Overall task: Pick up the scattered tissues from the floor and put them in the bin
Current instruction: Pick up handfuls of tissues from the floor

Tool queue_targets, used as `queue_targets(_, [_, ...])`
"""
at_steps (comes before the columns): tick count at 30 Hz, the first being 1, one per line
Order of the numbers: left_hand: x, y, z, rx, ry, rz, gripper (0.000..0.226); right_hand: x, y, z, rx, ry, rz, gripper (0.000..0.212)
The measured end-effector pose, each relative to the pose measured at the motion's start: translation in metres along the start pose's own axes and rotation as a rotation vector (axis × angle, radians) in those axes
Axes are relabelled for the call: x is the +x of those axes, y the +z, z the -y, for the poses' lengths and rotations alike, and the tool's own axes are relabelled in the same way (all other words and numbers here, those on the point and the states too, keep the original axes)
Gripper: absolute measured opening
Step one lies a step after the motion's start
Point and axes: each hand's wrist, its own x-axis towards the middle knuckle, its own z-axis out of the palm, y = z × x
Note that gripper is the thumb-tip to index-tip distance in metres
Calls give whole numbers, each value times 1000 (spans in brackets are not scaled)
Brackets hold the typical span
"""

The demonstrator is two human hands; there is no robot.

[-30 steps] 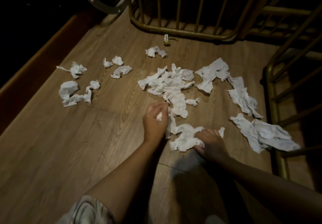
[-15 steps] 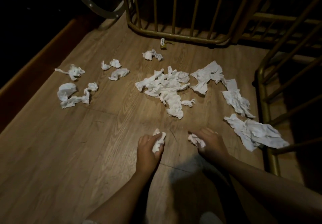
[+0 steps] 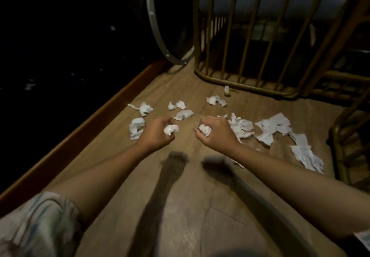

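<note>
My left hand [image 3: 156, 133] is raised above the wooden floor [image 3: 192, 206] and grips a crumpled white tissue [image 3: 170, 130]. My right hand [image 3: 217, 134] is lifted beside it and grips another tissue wad [image 3: 205, 130]. Several white tissues still lie on the floor: a small group at the left [image 3: 137, 125], a few pieces beyond my hands [image 3: 183, 114], one near the rail [image 3: 216, 101], and larger flat sheets at the right [image 3: 274, 127]. No bin is in view.
A gold metal railing [image 3: 236, 56] stands at the back, and another gold frame [image 3: 344, 142] stands at the right. A round metal hoop [image 3: 158, 36] leans at the back left. A wooden skirting edge [image 3: 84, 124] borders the floor on the left, dark beyond it.
Both hands gathered tissue from the middle pile, bunched it into wads and lifted off the floor. The view has tilted up and away from the floor.
</note>
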Motion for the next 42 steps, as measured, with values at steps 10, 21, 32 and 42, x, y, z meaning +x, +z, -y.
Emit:
queue_targets(10, [-89,-137,72,-337,-337,-558,20,77,48,163,-83,-703,286,31])
queue_targets(21, [-283,-240,157,-441,-679,-1201,26,69,182,402,706,-480,348,37])
queue_targets(32, [-466,-293,197,-466,-924,-1706,17,-2,267,594,1221,253,986,19])
queue_targets(42, [-490,-265,212,-268,-1111,-1515,36,-28,305,571,808,-264,960,25])
